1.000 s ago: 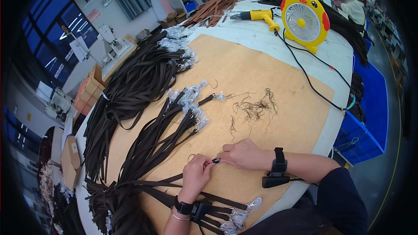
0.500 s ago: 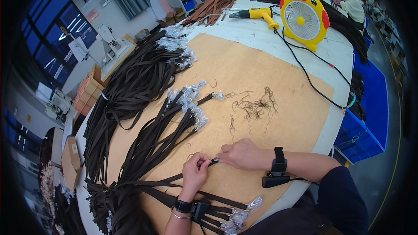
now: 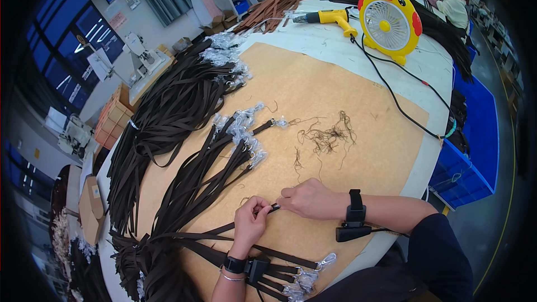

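- Head view: left hand pinches a dark strap.
- Right hand, fingers together, clamps its end.
- Loose threads lie beyond, on brown sheet.

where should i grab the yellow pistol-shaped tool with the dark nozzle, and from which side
Probably best by the handle of the yellow pistol-shaped tool, coming from the person's near right side: the handle slants that way, while the dark tubular nozzle points left. The grip should sit above the black cord at the handle's end.
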Tool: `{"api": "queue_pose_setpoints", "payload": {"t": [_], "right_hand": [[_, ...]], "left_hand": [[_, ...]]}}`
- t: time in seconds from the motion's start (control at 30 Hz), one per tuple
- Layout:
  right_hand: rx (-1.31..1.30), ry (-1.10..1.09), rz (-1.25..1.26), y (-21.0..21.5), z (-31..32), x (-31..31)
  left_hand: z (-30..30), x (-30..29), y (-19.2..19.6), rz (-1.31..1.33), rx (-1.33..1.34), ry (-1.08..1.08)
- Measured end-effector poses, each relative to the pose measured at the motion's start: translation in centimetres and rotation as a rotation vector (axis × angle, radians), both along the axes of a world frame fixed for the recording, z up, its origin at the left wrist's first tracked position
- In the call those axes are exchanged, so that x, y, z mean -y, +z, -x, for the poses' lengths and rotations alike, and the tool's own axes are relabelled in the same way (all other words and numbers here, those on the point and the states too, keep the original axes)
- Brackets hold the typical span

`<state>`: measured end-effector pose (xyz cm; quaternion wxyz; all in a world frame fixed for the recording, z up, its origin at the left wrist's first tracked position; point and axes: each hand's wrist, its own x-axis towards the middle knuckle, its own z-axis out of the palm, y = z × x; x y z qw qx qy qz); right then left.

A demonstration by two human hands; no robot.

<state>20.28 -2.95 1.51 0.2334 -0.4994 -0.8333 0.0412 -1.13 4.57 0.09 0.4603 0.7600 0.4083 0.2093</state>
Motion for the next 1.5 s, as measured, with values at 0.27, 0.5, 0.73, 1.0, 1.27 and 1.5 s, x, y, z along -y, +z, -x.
{"api": "queue_pose_setpoints", "payload": {"t": [0.27, 0.5, 0.73, 1.0, 1.27, 1.5], "right_hand": [[0.003, -0.021, 0.007, 0.0, -0.4, 0.0], [-0.024, -0.031, 0.012, -0.2, 0.0, 0.0], [-0.038, -0.034, 0.002, -0.1, 0.1, 0.1], [-0.011, -0.048, 0.038, -0.2, 0.2, -0.1], [-0.046, -0.056, 0.053, -0.1, 0.2, 0.0], [-0.06, -0.07, 0.054, 0.0, 0.3, 0.0]], "left_hand": [[-0.2, 0.1, 1.3, -0.139, -0.036, 0.067], [-0.6, 0.4, 2.1, -0.333, -0.07, -0.056], [-1.0, 0.4, 1.8, -0.362, -0.059, -0.032], [-1.3, 0.2, 1.1, -0.274, -0.025, -0.005], [-1.1, 0.1, 0.2, -0.214, 0.059, 0.044], [-0.9, -0.1, 0.2, -0.187, 0.072, 0.026]]}}
